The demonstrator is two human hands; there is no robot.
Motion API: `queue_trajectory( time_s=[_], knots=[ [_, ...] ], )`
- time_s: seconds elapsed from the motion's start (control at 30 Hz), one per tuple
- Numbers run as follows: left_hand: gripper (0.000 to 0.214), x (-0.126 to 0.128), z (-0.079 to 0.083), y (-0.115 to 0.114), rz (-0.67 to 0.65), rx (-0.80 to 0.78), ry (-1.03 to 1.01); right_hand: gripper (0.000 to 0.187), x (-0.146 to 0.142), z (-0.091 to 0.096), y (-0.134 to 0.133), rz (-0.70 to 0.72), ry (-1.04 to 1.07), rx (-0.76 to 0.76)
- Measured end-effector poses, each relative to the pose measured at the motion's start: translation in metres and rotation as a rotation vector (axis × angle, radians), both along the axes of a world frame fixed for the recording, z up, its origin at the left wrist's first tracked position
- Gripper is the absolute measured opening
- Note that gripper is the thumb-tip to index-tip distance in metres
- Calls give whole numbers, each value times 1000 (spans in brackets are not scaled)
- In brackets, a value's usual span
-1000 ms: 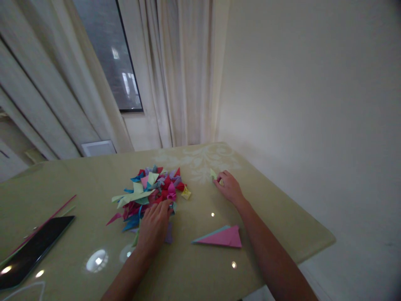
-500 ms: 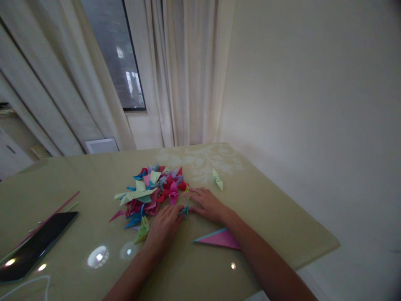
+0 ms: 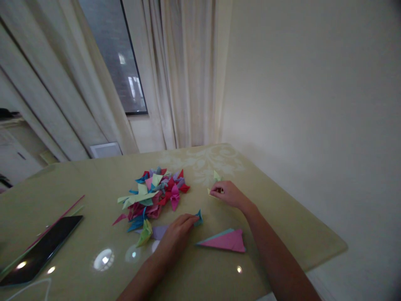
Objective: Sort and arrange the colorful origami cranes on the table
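A heap of small folded paper pieces (image 3: 153, 194) in red, pink, blue and green lies on the yellow-green table (image 3: 94, 179). My left hand (image 3: 177, 234) rests on the table right of the heap, fingers pinched on a small blue folded piece (image 3: 198, 218). My right hand (image 3: 227, 194) is farther back and to the right, fingers closed on a small yellow folded piece (image 3: 209, 191), beside a light green folded piece (image 3: 216, 176). A pink and teal folded triangle (image 3: 225, 241) lies between my forearms.
A dark tablet (image 3: 37, 251) and thin pink and green strips (image 3: 58, 215) lie at the left. A white cable (image 3: 29, 285) curls at the front left. Curtains (image 3: 184, 71) and a window (image 3: 115, 50) stand behind; the table's right edge (image 3: 313, 225) drops off by a bare wall.
My right hand went from the far green piece to the heap and back out with a yellow piece. My left hand slid right, out of the heap, dragging a blue piece.
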State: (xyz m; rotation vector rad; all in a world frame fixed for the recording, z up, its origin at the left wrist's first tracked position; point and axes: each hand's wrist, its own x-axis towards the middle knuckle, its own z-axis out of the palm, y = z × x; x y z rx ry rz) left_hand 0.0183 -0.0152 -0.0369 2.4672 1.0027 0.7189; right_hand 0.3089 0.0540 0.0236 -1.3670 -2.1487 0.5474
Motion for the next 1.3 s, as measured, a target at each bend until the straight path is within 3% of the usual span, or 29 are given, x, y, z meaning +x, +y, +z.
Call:
queue_trajectory(
  time_s=[0.17, 0.23, 0.33, 0.43, 0.53, 0.67, 0.77, 0.83, 0.93, 1.13, 1.3],
  knots=[
    [66, 25, 7, -13, -115, -29, 44, 8, 13, 0, 1, 5, 9, -94],
    [61, 26, 17, -7, -109, -10, 52, 3, 15, 0, 0, 13, 1, -129],
    [40, 15, 37, 15, 91, 85, 106, 7, 17, -2, -4, 8, -5, -170],
    [27, -2, 52, 42, 344, 199, 303, 14, 19, -4, -11, -17, 0, -180],
    [23, -15, 58, 60, 465, 250, 456, 18, 20, -5, -14, -21, 16, -192],
    [22, -18, 62, 68, 451, 267, 433, 16, 24, -8, -5, -72, 76, -133],
    [20, -9, 73, 72, 429, 237, 310, 13, 27, -15, 10, -326, 188, 74],
    [20, 3, 81, 77, 390, 179, 233, 22, 27, -24, 20, -447, 231, 157],
    [19, 27, 89, 87, 332, 86, 192, 38, 24, -37, 28, -446, 221, 140],
    [18, 76, 81, 101, 295, 47, 238, 10, 27, -43, 29, -417, 139, 91],
    [20, 92, 76, 102, 255, 30, 265, 10, 33, -34, 21, -386, 63, 84]
  ],
)
